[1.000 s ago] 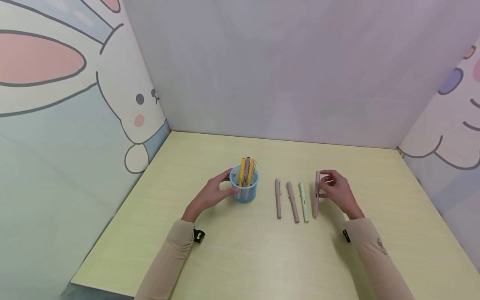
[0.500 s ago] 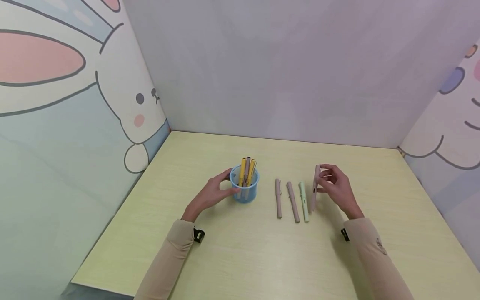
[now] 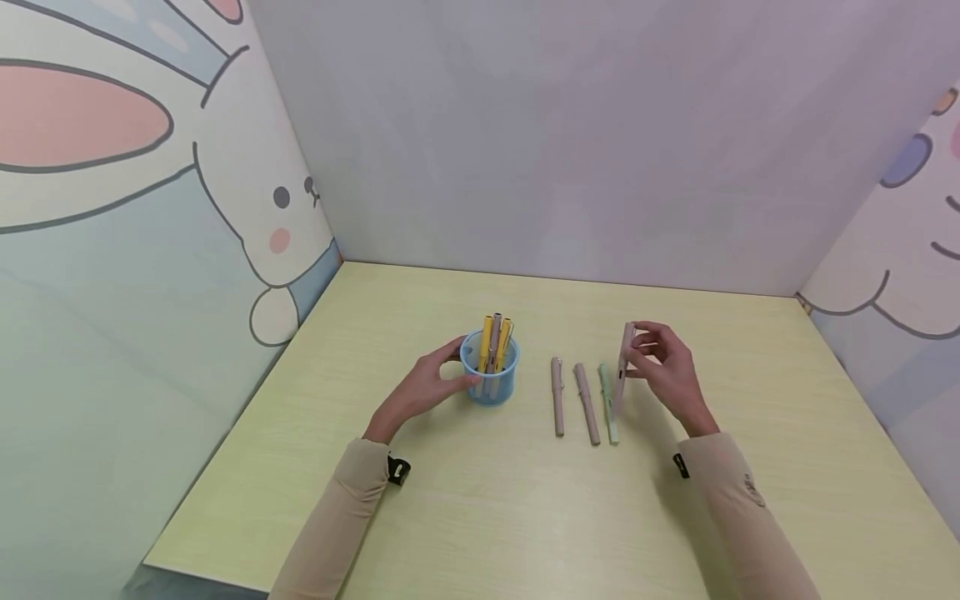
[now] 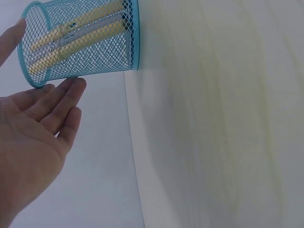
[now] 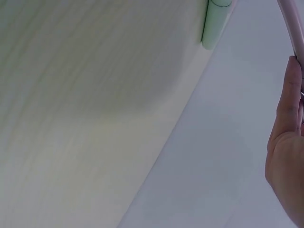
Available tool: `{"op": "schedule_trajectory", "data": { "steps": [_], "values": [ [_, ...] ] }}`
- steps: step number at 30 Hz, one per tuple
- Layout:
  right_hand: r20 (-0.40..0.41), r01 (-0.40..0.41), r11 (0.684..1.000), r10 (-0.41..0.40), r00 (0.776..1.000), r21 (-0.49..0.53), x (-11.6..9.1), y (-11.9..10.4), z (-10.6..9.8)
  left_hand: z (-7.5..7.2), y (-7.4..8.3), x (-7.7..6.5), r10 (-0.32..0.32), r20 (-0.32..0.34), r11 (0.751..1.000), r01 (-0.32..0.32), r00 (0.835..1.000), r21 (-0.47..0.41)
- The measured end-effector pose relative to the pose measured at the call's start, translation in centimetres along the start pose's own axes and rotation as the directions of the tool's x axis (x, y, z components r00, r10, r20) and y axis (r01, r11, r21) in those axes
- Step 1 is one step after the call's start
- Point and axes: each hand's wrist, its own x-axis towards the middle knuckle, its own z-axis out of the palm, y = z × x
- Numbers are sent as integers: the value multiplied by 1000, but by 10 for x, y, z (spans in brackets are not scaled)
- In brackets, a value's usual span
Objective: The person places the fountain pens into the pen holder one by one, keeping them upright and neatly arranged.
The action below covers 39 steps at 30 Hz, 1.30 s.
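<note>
A blue mesh pen holder (image 3: 490, 392) stands upright on the table, with yellow pens (image 3: 484, 343) and a mauve pen (image 3: 492, 350) in it. My left hand (image 3: 423, 387) holds it near the rim, thumb on the near side and fingers on the far side; the left wrist view shows the mesh holder (image 4: 90, 42) between them. Held nearly upright by its upper part, a mauve pen (image 3: 622, 375) is pinched in my right hand (image 3: 667, 371) above the table. Its lower end overlaps a green pen (image 3: 606, 392) lying there. In the right wrist view the hand (image 5: 287, 142) is partly cut off.
Left of the green pen lie two mauve pens, one slightly slanted pen (image 3: 587, 404) and one straighter pen (image 3: 557, 396). The pale yellow table (image 3: 480, 517) meets a grey wall (image 3: 562, 167) at the back. Side walls carry cartoon drawings.
My right hand has lifted the mauve pen off the table and shifted it a little to the left, toward the green pen. My left hand and the pen holder have stayed in place.
</note>
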Motion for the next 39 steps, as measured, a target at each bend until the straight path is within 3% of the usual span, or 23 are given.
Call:
{"op": "schedule_trajectory", "data": {
  "steps": [9, 15, 20, 33, 39],
  "values": [
    [-19, 66, 997, -65, 998, 50, 3, -11, 14, -2, -2, 0, 11, 7, 1000, -11, 1000, -10],
    [-14, 113, 991, -112, 994, 78, 1, -37, 29, -3, -2, -1, 12, 5, 1000, -12, 1000, -3],
    [-16, 129, 987, -128, 992, 94, 1, -44, 38, -4, -1, -2, 8, 6, 1000, -8, 1000, -12],
    [-8, 146, 981, -147, 989, 129, 4, -48, 53, -3, -3, -2, -1, 7, 1000, 2, 1000, -18],
    [-12, 155, 978, -155, 988, 140, 10, -29, 57, -3, -2, -2, -6, 4, 1000, 6, 1000, -11]
  ]
}}
